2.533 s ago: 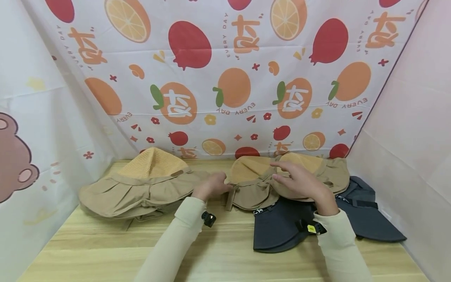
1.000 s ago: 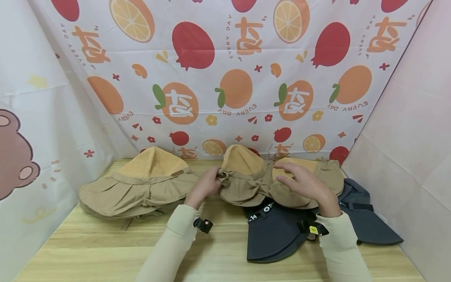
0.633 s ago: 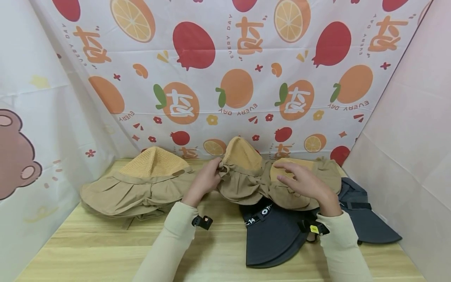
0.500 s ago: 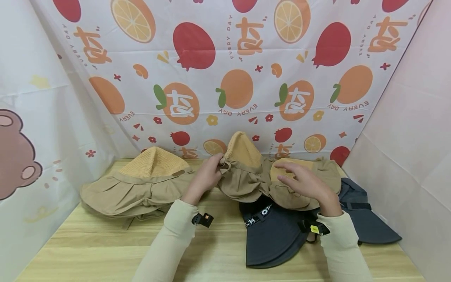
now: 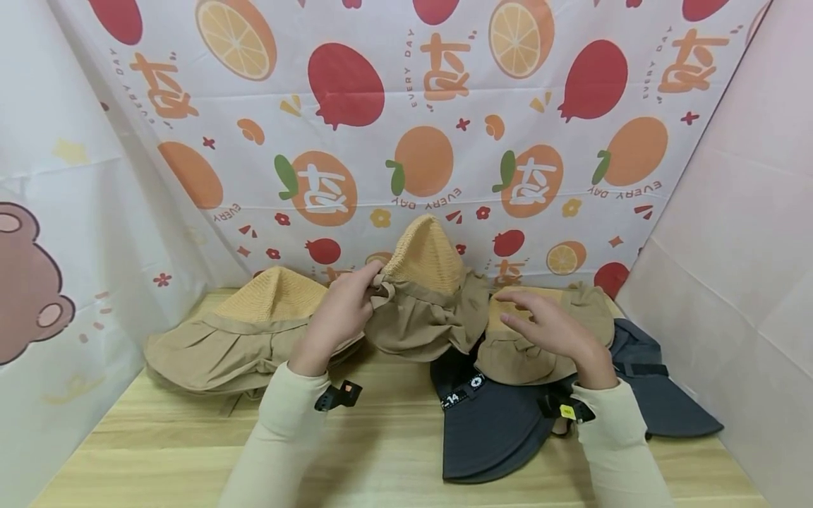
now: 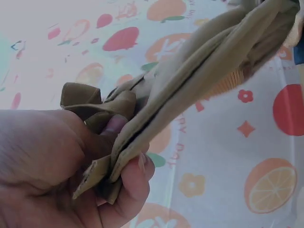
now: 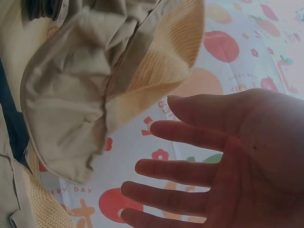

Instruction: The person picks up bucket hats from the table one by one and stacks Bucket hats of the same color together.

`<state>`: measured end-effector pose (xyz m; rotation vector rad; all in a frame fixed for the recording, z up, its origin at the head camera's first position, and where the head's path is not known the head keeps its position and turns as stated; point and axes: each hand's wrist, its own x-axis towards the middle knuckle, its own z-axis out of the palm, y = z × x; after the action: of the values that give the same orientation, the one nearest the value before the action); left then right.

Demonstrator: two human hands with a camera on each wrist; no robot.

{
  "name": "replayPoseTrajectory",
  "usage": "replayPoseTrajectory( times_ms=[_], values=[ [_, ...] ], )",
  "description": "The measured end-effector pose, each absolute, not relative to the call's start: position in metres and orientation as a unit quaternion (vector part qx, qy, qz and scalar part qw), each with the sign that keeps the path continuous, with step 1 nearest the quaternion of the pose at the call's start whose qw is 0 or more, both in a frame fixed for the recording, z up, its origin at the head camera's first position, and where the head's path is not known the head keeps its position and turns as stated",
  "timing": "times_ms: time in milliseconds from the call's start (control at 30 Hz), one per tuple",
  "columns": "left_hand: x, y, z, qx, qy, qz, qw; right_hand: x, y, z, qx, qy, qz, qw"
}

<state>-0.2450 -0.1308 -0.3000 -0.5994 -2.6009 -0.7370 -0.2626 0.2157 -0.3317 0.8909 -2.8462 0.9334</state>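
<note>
Head view: my left hand (image 5: 339, 310) pinches the bunched brim of a tan hat (image 5: 424, 296) and holds it up off the table (image 5: 190, 451), near the back edge, middle. Woven crown points up. It hangs clear of the other tan hat (image 5: 540, 339) it was stacked with. My right hand (image 5: 549, 331) lies on or just over that one, fingers spread and loose, gripping nothing. Below it, two dark hats (image 5: 495, 423) toward the right edge. A third tan hat (image 5: 248, 331) lies at the back left, just beside my left wrist.

Left wrist view: fingers (image 6: 130, 185) and thumb curled round a folded wad of brim and strap (image 6: 190, 95). Grip looks firm, the fabric doubled over.

Right wrist view: palm (image 7: 223, 156) open, fingers apart, nothing in it. The lifted hat (image 7: 109, 80) hangs near the fingertips, apart from them. Cannot tell from here whether the hand touches the hat under it.

Step, as I read it: separating one tan hat from the pile, with the right hand steadying the rest. Next move likely calls for carrying it left toward the lone tan hat, lifted high enough that the brim doesn't snag the pile.
</note>
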Motion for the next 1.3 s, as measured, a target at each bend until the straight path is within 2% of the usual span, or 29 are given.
replayPoseTrajectory(
  times_ms=[467, 700, 933, 1133, 1300],
  values=[
    [-0.222, -0.15, -0.307, -0.287, -0.907, -0.267, 0.156, -0.271, 0.224, -0.337, 0.272, -0.909, 0.315, 0.019],
    [-0.223, -0.157, -0.313, -0.313, -0.897, -0.277, 0.141, -0.289, 0.231, -0.357, 0.274, -0.904, 0.328, -0.007],
    [-0.228, -0.163, -0.319, -0.345, -0.892, -0.259, 0.137, -0.305, 0.233, -0.381, 0.295, -0.887, 0.357, -0.006],
    [-0.231, -0.167, -0.322, -0.354, -0.889, -0.26, 0.131, -0.308, 0.236, -0.385, 0.288, -0.887, 0.362, 0.003],
    [-0.233, -0.167, -0.323, -0.346, -0.892, -0.267, 0.118, -0.311, 0.238, -0.386, 0.299, -0.898, 0.321, -0.033]
  ],
)
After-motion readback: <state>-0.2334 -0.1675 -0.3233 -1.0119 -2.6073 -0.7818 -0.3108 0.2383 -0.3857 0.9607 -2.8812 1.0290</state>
